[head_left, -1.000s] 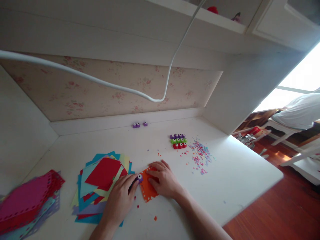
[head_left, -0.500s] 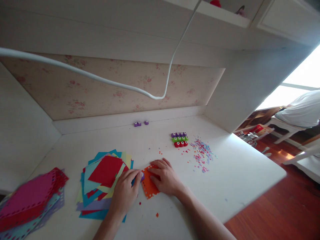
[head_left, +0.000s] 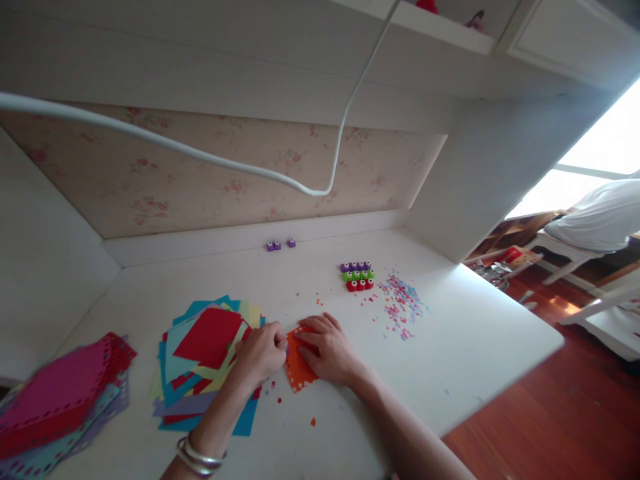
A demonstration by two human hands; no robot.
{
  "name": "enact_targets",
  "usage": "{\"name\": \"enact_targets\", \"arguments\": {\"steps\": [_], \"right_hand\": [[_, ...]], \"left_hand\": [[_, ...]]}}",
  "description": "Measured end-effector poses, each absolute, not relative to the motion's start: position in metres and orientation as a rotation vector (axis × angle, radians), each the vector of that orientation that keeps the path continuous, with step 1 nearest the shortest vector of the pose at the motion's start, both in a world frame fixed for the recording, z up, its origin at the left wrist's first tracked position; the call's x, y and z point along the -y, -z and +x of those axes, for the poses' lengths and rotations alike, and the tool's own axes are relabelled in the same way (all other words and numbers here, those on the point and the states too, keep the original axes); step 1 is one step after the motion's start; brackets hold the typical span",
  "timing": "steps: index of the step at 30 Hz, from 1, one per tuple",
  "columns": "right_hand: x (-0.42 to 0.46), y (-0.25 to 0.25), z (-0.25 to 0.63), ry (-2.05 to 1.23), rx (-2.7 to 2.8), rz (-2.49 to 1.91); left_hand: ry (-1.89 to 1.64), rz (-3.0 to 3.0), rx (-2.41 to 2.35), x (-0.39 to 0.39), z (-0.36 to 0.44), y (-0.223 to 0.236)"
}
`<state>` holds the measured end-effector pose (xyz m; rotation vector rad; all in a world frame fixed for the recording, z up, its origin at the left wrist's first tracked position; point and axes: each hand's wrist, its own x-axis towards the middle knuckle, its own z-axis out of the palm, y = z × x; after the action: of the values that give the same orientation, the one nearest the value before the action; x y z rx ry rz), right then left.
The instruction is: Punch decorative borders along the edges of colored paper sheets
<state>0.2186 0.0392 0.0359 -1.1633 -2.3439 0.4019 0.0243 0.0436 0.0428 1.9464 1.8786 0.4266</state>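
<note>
A small orange paper sheet (head_left: 299, 371) with holes punched along its edges lies on the white tabletop in front of me. My right hand (head_left: 327, 350) rests on it, fingers stretched out and flat, pressing it down. At the sheet's left edge my left hand (head_left: 265, 351) is closed around a small purple craft punch (head_left: 287, 348), mostly hidden by the fingers. Under and behind that hand spreads a pile of coloured paper sheets (head_left: 210, 337), red on top. A few loose punched bits lie just below the hands.
Rows of purple, green and red punches (head_left: 357, 275) stand beyond my right hand, beside scattered confetti (head_left: 403, 303). More purple punches (head_left: 277, 245) sit by the back wall. Hole-edged sheets (head_left: 60, 393) are stacked at left. A white cable (head_left: 225, 162) hangs across; a person in white (head_left: 595, 217) is at right.
My left hand has rolled over the punch, its fist now tighter and the wrist turned, showing silver bangles. The punch's round button top is now covered. My right hand stays on the orange sheet.
</note>
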Motion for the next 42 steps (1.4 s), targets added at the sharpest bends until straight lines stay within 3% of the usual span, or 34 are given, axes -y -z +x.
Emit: {"name": "enact_targets", "arguments": {"steps": [7,18,29,42], "right_hand": [[-0.038,-0.037,0.218,-0.417,2.343,-1.159],[-0.044,-0.032,0.221,-0.437,2.28,-1.135],[-0.048,-0.027,0.22,-0.439,2.263,-1.132],[-0.043,-0.036,0.217,-0.587,2.082,-1.053]], "left_hand": [[-0.471,1.979,-1.779,-0.036,0.017,-0.047],[-0.82,2.165,-1.879,-0.006,0.009,-0.027],[-0.548,2.324,-2.048,0.004,0.005,-0.023],[-0.977,2.234,-1.799,0.0,0.004,-0.016]]}}
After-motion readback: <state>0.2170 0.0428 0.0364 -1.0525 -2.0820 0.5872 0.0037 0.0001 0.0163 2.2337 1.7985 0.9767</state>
